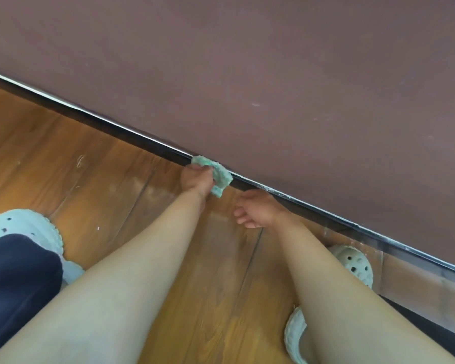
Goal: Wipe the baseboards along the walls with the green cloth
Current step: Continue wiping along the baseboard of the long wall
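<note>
A dark baseboard (111,126) with a pale top edge runs diagonally from upper left to lower right below a brown wall (273,74). My left hand (196,178) grips a crumpled green cloth (217,174) and holds it against the baseboard near the middle of the view. My right hand (258,210) hovers just to the right, close to the baseboard, with fingers loosely curled and nothing in it.
The wooden floor (103,179) carries small bits of debris and a thread at the left. My two pale perforated clogs show: one at the left (26,227), one by the baseboard at the right (352,261). A dark trouser leg (16,279) fills the lower left.
</note>
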A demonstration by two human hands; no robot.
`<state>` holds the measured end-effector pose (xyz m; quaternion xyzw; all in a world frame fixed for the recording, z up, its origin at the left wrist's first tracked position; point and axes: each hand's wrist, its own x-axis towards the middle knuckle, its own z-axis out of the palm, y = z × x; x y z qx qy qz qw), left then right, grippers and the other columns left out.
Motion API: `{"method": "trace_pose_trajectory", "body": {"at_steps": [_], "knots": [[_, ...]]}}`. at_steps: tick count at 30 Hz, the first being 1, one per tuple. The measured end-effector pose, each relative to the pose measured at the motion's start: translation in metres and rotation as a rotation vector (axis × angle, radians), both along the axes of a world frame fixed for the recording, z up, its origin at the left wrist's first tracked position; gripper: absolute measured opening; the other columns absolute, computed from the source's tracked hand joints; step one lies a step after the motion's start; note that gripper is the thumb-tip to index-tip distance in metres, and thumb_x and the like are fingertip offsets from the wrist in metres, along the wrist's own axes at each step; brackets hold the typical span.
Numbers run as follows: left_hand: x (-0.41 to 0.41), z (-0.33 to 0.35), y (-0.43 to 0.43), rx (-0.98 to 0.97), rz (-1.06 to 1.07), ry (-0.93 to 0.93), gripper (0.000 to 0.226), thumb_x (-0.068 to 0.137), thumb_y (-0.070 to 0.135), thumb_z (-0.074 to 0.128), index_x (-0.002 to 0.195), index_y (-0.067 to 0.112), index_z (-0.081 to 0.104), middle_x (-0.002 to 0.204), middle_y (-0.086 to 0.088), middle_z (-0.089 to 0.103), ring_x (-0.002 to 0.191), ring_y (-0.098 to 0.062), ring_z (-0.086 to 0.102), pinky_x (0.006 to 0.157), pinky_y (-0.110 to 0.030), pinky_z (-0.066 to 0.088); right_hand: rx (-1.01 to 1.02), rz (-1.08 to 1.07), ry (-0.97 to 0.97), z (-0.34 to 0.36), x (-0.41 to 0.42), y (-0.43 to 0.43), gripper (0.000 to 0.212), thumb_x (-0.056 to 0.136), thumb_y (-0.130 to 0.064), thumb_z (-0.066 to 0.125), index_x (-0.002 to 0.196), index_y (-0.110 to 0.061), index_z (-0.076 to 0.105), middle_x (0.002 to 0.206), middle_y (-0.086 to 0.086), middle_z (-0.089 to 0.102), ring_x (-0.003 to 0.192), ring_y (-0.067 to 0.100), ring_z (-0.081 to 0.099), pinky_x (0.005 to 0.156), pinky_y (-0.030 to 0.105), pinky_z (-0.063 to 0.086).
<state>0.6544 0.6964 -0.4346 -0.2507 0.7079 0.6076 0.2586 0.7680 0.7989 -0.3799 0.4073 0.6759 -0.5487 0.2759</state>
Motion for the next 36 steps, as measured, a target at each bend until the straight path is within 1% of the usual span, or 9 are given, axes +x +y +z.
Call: {"method": "trace_pose_trajectory", "body": {"at_steps": [3, 9, 14, 16, 19, 23, 29, 31, 36], "knots": [[-0.004, 0.002, -0.006, 0.025, 0.036, -0.023, 0.007, 0.098, 0.009, 0.061, 0.104, 0.01, 0.058, 0.1, -0.008, 0.064, 0.084, -0.021, 0.068, 0.088, -0.036, 0.061, 0.011, -0.019, -0.009, 0.002, 0.009, 0.013, 0.025, 0.1, -0.028, 0.052, 0.122, -0.017, 0.06, 0.101, 0.006, 0.071, 0.079, 0.017, 0.069, 0.068, 0.026, 0.056], [0.019, 0.001, 0.009, 0.062, -0.199, -0.029, 0.009, 0.097, 0.01, 0.059, 0.095, 0.016, 0.064, 0.111, -0.012, 0.071, 0.097, -0.025, 0.073, 0.085, -0.039, 0.062, 0.009, -0.065, 0.014, 0.002, 0.015, 0.017, 0.03, 0.1, -0.029, 0.053, 0.126, -0.016, 0.059, 0.102, 0.008, 0.072, 0.082, 0.019, 0.07, 0.077, 0.031, 0.057], [0.021, -0.01, 0.011, -0.058, -0.212, 0.076, 0.013, 0.081, 0.023, 0.069, 0.081, 0.02, 0.057, 0.091, -0.008, 0.072, 0.086, -0.027, 0.074, 0.087, -0.044, 0.062, -0.008, -0.014, 0.007, 0.001, 0.012, 0.01, 0.033, 0.101, -0.027, 0.05, 0.132, -0.018, 0.056, 0.094, 0.003, 0.068, 0.076, 0.016, 0.065, 0.07, 0.026, 0.054], [0.016, -0.017, 0.007, -0.113, -0.118, 0.077, 0.025, 0.075, 0.035, 0.065, 0.089, 0.023, 0.048, 0.098, -0.008, 0.069, 0.091, -0.03, 0.073, 0.09, -0.047, 0.059, -0.014, -0.02, 0.014, 0.001, 0.012, 0.012, 0.034, 0.101, -0.026, 0.05, 0.133, -0.017, 0.055, 0.092, 0.003, 0.067, 0.075, 0.015, 0.065, 0.067, 0.025, 0.053], [0.01, -0.017, 0.006, -0.106, 0.024, 0.061, 0.035, 0.089, 0.035, 0.062, 0.114, 0.017, 0.043, 0.105, -0.006, 0.063, 0.1, -0.031, 0.069, 0.096, -0.046, 0.057, -0.012, -0.031, 0.021, 0.001, 0.012, 0.016, 0.035, 0.101, -0.027, 0.051, 0.134, -0.016, 0.053, 0.095, 0.004, 0.069, 0.074, 0.014, 0.067, 0.062, 0.024, 0.053], [0.013, -0.01, 0.011, -0.16, -0.102, 0.059, 0.041, 0.098, 0.027, 0.056, 0.13, 0.011, 0.037, 0.112, -0.007, 0.058, 0.103, -0.031, 0.065, 0.096, -0.046, 0.056, -0.013, -0.006, 0.005, 0.001, 0.018, 0.016, 0.032, 0.101, -0.026, 0.05, 0.131, -0.016, 0.055, 0.1, 0.006, 0.069, 0.079, 0.018, 0.067, 0.069, 0.027, 0.055], [0.035, -0.015, 0.026, -0.156, -0.427, 0.135, 0.02, 0.092, 0.021, 0.06, 0.096, 0.02, 0.041, 0.093, -0.003, 0.061, 0.098, -0.029, 0.07, 0.091, -0.047, 0.059, 0.009, 0.044, -0.018, -0.003, 0.028, 0.016, 0.03, 0.1, -0.027, 0.052, 0.129, -0.02, 0.054, 0.091, 0.004, 0.067, 0.078, 0.019, 0.065, 0.074, 0.029, 0.053], [0.036, -0.015, 0.025, -0.165, -0.387, 0.159, 0.016, 0.085, 0.025, 0.059, 0.09, 0.024, 0.043, 0.096, -0.005, 0.065, 0.097, -0.029, 0.07, 0.09, -0.046, 0.059, 0.021, 0.042, -0.008, -0.003, 0.03, 0.019, 0.027, 0.1, -0.027, 0.051, 0.126, -0.02, 0.055, 0.087, 0.003, 0.066, 0.073, 0.017, 0.064, 0.076, 0.029, 0.054], [0.009, -0.007, 0.005, -0.351, -0.083, 0.186, 0.026, 0.098, 0.019, 0.053, 0.121, 0.008, 0.051, 0.126, -0.019, 0.063, 0.116, -0.033, 0.063, 0.101, -0.039, 0.048, 0.011, 0.015, 0.035, 0.002, 0.036, 0.03, 0.018, 0.099, -0.026, 0.051, 0.114, -0.018, 0.058, 0.086, 0.002, 0.066, 0.075, 0.017, 0.065, 0.082, 0.033, 0.056]]}}
